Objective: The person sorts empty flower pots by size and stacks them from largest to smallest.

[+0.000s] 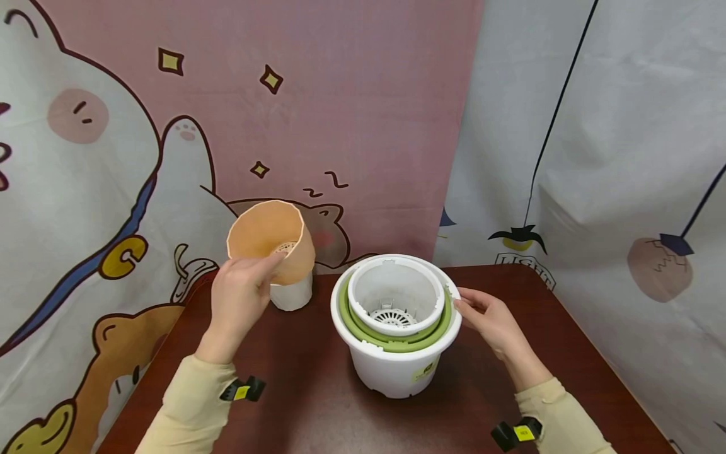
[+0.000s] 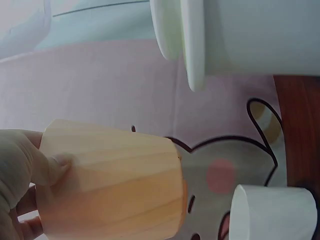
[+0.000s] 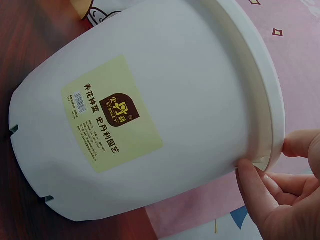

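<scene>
My left hand (image 1: 241, 296) pinches the near rim of an orange flowerpot (image 1: 300, 255), tilted so that its mouth faces me. In the left wrist view the thumb lies on the faceted wall of this orange flowerpot (image 2: 115, 180). Just below and behind it stands a small white pot (image 1: 292, 295), partly hidden. My right hand (image 1: 493, 321) pinches the right rim of a large white flowerpot (image 1: 380, 372) on the table. Nested inside are a green pot (image 1: 391, 347) and a smaller white pot (image 1: 397, 284) with a slotted bottom. A yellow label (image 3: 112, 115) marks the large pot's side.
The dark red-brown table (image 1: 283, 391) runs back to a pink printed curtain (image 1: 368, 126). A white curtain (image 1: 624, 157) hangs along the right side, and cartoon-printed cloth (image 1: 74, 208) borders the left.
</scene>
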`<action>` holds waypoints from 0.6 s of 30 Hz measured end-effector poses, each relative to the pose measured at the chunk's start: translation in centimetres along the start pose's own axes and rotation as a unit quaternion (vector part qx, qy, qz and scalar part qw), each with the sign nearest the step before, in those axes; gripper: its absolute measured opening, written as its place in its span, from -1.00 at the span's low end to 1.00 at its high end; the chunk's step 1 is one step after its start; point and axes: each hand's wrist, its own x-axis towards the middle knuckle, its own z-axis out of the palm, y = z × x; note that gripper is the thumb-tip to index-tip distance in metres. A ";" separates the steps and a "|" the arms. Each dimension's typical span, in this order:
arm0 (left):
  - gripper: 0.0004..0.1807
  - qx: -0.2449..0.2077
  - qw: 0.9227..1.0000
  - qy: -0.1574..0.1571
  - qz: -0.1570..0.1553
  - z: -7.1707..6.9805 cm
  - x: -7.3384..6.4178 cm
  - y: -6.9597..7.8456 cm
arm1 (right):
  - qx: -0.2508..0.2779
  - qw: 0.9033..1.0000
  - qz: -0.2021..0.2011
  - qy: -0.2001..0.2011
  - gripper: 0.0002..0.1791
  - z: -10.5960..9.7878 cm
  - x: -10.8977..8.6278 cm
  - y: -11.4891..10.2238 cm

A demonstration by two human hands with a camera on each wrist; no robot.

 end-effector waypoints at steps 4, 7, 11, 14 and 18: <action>-0.56 -0.013 1.000 0.004 0.009 0.1 0.7 0.8 | 0.002 1.000 -0.001 0.001 -0.41 0.0 0.0 0.0; -0.57 -0.020 1.000 0.009 0.019 0.1 1.2 1.5 | 0.002 1.000 -0.002 0.001 -0.41 0.1 0.0 0.0; -0.59 -0.029 0.999 0.007 0.030 0.1 1.9 2.3 | 0.000 1.000 -0.001 0.003 -0.42 0.1 0.0 0.1; -0.59 -0.038 0.999 0.005 0.035 0.1 2.4 3.0 | -0.001 1.000 -0.002 0.004 -0.42 0.0 0.0 0.2; -0.58 -0.053 0.998 0.001 0.042 0.1 2.9 3.9 | -0.001 1.000 0.001 0.005 -0.42 0.0 0.0 0.1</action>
